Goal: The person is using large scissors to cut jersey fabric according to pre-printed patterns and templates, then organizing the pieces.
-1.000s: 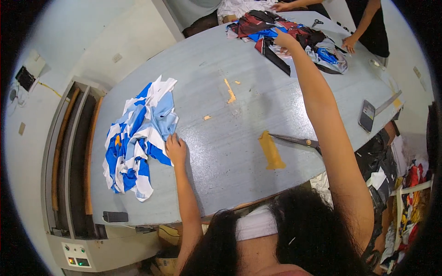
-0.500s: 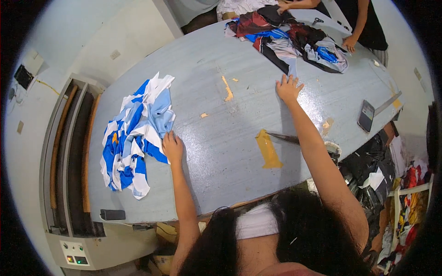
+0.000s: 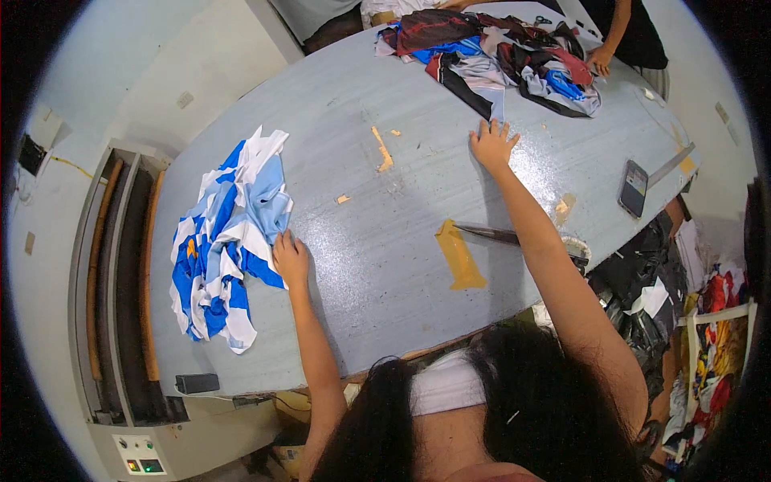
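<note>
My left hand (image 3: 291, 259) lies flat on the grey table, its fingertips at the right edge of a crumpled blue, light-blue and white cloth (image 3: 227, 241). With fingers spread, my right hand (image 3: 492, 146) rests on the tabletop just below the grey-blue corner of a heap of dark, maroon, blue and grey cloth (image 3: 490, 64). I cannot tell whether its fingertips touch that corner. Neither hand grips anything. Beside my right forearm lie large scissors (image 3: 490, 233), their blades pointing left over a strip of yellow tape (image 3: 461, 261).
A co-worker's hand (image 3: 599, 60) is at the far heap. Toward the right edge lie a phone (image 3: 634, 189) and a metal ruler (image 3: 671, 166). A small black box (image 3: 197, 383) sits at the front left, beside a long roller machine (image 3: 128, 289). Black plastic bags (image 3: 642, 273) stand right of the table.
The maroon and dark cloth in the far heap has shifted and spread out, and the co-worker's hands have moved. My hands stay in nearly the same places; the whole view has shifted slightly.
</note>
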Demonstrator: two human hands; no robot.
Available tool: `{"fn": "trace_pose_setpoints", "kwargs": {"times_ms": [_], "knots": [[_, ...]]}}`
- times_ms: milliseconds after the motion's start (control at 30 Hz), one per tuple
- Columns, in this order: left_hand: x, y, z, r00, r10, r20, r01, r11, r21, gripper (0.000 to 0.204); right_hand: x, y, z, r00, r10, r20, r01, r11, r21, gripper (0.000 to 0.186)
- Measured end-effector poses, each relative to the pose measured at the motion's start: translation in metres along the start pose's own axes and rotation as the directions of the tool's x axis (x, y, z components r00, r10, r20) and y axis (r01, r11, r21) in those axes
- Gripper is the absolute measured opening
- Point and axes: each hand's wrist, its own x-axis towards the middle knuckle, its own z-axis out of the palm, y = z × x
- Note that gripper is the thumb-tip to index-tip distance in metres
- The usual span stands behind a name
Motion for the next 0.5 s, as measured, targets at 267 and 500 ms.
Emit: {"fn": "trace_pose_setpoints", "kwargs": {"times_ms": [267, 500], "knots": [[-0.0021, -0.0001, 0.0009, 1.0, 0.006, -0.004, -0.006, 1.0, 0.002, 0.037, -0.0019, 0.0011, -0.0013, 1.0, 0.0, -0.011, 0.001, 1.0, 0.029, 0.055], [-0.0016, -0.0028, 0.0017, 0.999, 0.023, -0.027, -0.023, 1.0, 0.021, 0.037, -0.0012, 0.0002, -0.0003, 1.0, -0.009, -0.023, 0.009, 1.0, 0.014, 0.054]]}}
